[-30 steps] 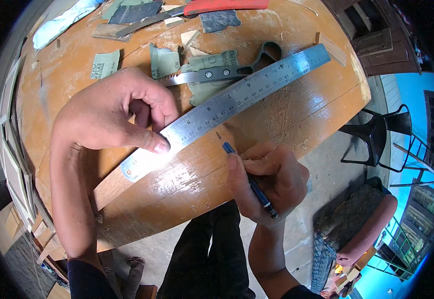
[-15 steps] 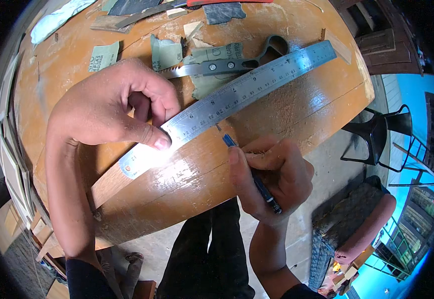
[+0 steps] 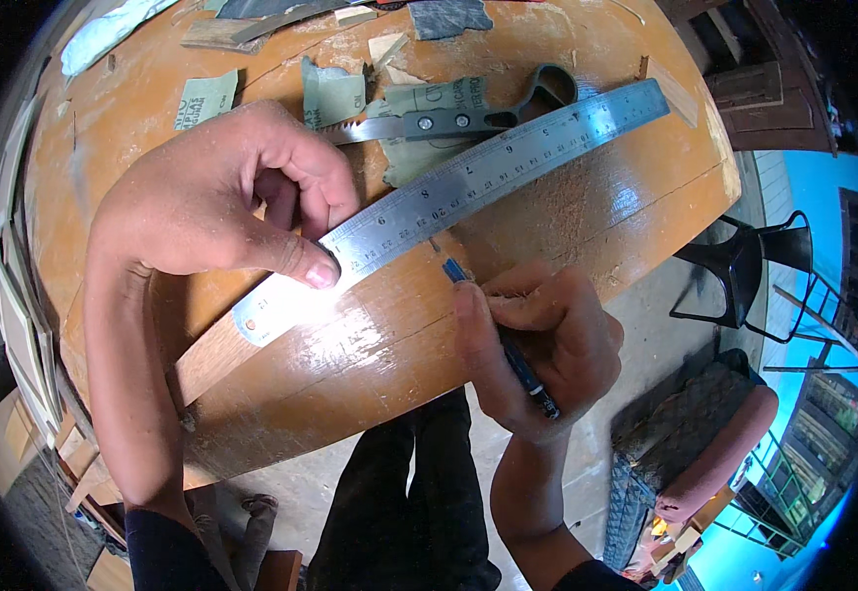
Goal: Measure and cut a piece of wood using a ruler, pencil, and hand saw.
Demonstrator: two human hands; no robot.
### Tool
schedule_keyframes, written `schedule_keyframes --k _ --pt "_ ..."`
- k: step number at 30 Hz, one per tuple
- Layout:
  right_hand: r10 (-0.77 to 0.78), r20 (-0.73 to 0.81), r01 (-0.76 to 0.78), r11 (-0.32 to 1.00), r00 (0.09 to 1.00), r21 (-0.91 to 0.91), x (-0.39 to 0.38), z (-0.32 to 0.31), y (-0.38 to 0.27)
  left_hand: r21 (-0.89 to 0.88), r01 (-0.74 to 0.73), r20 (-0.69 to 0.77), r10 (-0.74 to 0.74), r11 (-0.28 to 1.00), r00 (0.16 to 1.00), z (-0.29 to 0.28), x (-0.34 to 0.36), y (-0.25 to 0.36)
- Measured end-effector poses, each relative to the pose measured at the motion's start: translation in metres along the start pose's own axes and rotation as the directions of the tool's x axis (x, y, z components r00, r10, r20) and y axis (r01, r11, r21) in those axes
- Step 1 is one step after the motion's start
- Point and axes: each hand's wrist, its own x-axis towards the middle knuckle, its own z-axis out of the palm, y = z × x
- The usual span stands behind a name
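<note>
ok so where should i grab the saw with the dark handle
Probably by the dark handle, toward its open loop, coming from the far right. The loop end points right, away from the toothed blade, which runs left toward the left hand. The ruler lies close along the handle's near side, so reaching from there looks tighter.

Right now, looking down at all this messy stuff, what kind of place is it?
Probably a small woodworking workshop. You can tell from the saw with jagged teeth, the brown sawdust scattered on the table, and the metal ruler for measuring.
</note>
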Motion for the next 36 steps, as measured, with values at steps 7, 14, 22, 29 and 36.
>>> schedule_keyframes --k 7,14,22,29,36 --pt "0.106 -0.003 -0.106 0.994 0.994 0.012 0.0 -0.004 -0.003 -0.054 0.029 0.016 -0.029 0.998 0.999 0.001 0.0 0.001" --pt "0.122 -0.038 -0.119 0.991 0.992 0.068 -0.006 -0.006 0.002 -0.041 -0.013 -0.019 0.012 0.999 1.0 0.004 -0.001 -0.006" --pt "0.189 0.001 -0.188 0.975 0.982 0.116 0.001 0.001 0.005 -0.156 0.017 0.056 -0.009 0.988 0.998 -0.013 -0.002 0.003" --pt "0.163 0.087 -0.178 0.961 0.983 0.213 0.006 -0.004 0.015 -0.137 -0.048 0.025 0.052 0.989 0.998 0.002 0.0 0.008" --pt "0.1 0.262 -0.144 0.977 0.96 0.155 0.005 -0.013 0.019 -0.209 -0.275 -0.386 0.179 0.938 0.905 0.061 -0.011 0.036"
